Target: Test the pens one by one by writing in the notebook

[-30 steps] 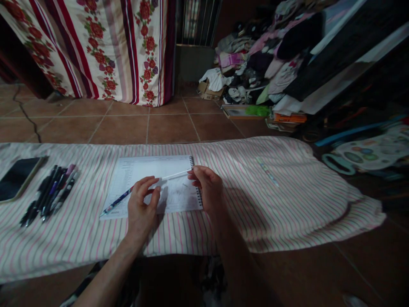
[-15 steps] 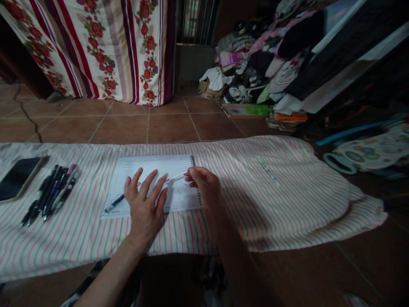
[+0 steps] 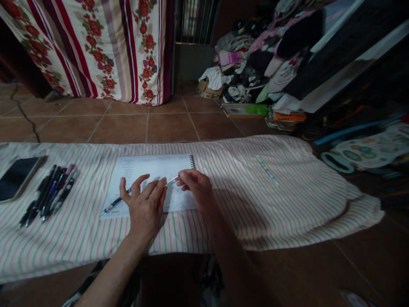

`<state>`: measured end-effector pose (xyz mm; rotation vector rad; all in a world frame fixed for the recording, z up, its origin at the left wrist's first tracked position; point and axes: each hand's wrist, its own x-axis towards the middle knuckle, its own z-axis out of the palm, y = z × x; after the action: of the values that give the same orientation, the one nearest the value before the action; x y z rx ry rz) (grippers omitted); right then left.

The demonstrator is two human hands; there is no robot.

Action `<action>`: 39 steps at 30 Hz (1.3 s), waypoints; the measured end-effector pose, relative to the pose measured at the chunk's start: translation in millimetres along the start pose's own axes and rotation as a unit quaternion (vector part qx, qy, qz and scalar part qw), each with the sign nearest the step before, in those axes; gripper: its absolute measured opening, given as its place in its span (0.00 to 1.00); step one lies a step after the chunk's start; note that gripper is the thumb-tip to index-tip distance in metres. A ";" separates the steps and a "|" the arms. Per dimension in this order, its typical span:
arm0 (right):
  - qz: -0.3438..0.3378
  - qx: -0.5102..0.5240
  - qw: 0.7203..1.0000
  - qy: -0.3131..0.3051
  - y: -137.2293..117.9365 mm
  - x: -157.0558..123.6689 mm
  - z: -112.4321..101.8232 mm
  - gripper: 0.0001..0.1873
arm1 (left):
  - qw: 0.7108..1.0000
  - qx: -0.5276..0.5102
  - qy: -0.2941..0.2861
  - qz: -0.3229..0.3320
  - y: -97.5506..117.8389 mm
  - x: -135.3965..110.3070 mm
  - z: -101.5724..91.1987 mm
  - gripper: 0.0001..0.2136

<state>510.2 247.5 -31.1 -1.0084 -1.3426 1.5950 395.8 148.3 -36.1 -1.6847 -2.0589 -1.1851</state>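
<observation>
Above the notebook, a thin white stick [image 3: 172,179] that looks like a pen refill spans the gap between my hands. My right hand [image 3: 198,187] pinches its right end between thumb and fingertips. On its left end, the thumb and index finger of my left hand [image 3: 145,204] close together, while the other fingers stay spread. Under both hands lies a spiral notebook [image 3: 150,164] open at a white page. A dark patterned pen [image 3: 111,206] rests across its lower left corner, partly behind my left hand. A pale patterned pen barrel [image 3: 267,169] lies apart on the cloth to the right.
Several pens [image 3: 51,192] lie bunched at the left, beside a dark-screened phone [image 3: 19,177]. Everything rests on a striped cloth [image 3: 303,200]. Beyond it are the tiled floor [image 3: 169,125], a floral curtain [image 3: 111,51] and a heap of clothes [image 3: 255,59].
My right hand has moved a little left with the thin white stick. My left thumb and index finger have drawn together at its left end.
</observation>
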 end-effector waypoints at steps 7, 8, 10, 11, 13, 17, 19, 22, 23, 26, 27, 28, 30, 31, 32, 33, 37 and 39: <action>0.019 0.021 0.999 -0.022 0.3 -1.0 1.2 0.12 | 1.000 0.024 0.002 0.010 -1.4 1.0 1.1 0.10; 0.021 0.021 0.999 -0.022 0.9 -0.7 1.2 0.12 | 1.000 0.010 0.003 0.002 -1.1 1.4 1.1 0.10; 0.022 0.020 0.999 -0.023 2.3 -0.1 1.2 0.13 | 1.000 -0.018 0.004 -0.015 -0.1 2.1 0.7 0.09; 0.022 0.019 0.999 -0.025 3.0 0.0 1.2 0.13 | 0.999 -0.028 0.003 -0.022 0.4 2.3 0.5 0.09; 0.024 0.016 0.999 -0.025 4.0 0.0 1.0 0.14 | 0.999 -0.037 0.002 -0.028 1.1 2.5 0.0 0.08; 0.024 0.012 0.999 -0.027 3.4 -2.0 0.3 0.15 | 0.999 -0.032 0.003 -0.020 1.5 2.5 -0.6 0.08; 0.024 0.013 0.999 -0.035 2.4 -3.1 -0.1 0.16 | 1.000 -0.026 0.001 -0.014 1.3 2.3 -0.6 0.08; 0.026 0.014 0.998 -0.047 2.2 -3.3 -0.6 0.16 | 1.000 -0.008 -0.003 -0.004 0.7 1.9 -0.3 0.08; 0.028 0.014 0.998 -0.047 2.7 -2.9 -1.1 0.16 | 1.000 0.004 -0.006 0.001 0.5 1.7 -0.2 0.08; 0.035 0.012 0.999 -0.028 5.0 -0.6 -3.9 0.16 | 0.999 0.047 -0.015 0.018 0.4 1.3 0.3 0.08; 0.036 0.010 0.999 -0.019 5.7 0.2 -5.4 0.16 | 0.998 0.058 -0.018 0.022 0.4 1.2 0.4 0.08; 0.035 0.009 0.999 -0.008 6.2 1.1 -7.2 0.16 | 0.997 0.067 -0.020 0.024 0.5 1.2 0.6 0.08; 0.031 0.007 0.999 0.015 6.0 2.2 -11.1 0.16 | 0.996 0.081 -0.023 0.027 0.5 0.9 1.2 0.08; 0.028 0.006 0.999 0.026 5.3 2.5 -13.1 0.16 | 0.995 0.088 -0.024 0.030 0.4 0.7 1.5 0.08; 0.026 0.005 0.999 0.035 4.1 2.6 -15.1 0.16 | 0.995 0.095 -0.023 0.034 0.3 0.5 2.0 0.07; 0.025 0.003 0.999 0.042 2.7 2.4 -17.0 0.15 | 0.994 0.101 -0.022 0.039 0.3 0.3 2.4 0.07; 0.017 -0.016 0.998 0.061 -3.5 1.2 -23.7 0.13 | 0.992 0.115 -0.019 0.053 1.9 0.0 3.7 0.07; 0.014 -0.023 0.997 0.072 -5.2 0.9 -26.4 0.13 | 0.991 0.121 -0.022 0.050 3.7 0.2 3.9 0.07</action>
<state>534.9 258.2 -29.2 -1.1512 -1.2770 1.4874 400.3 151.3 -36.8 -1.6893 -2.0219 -0.8367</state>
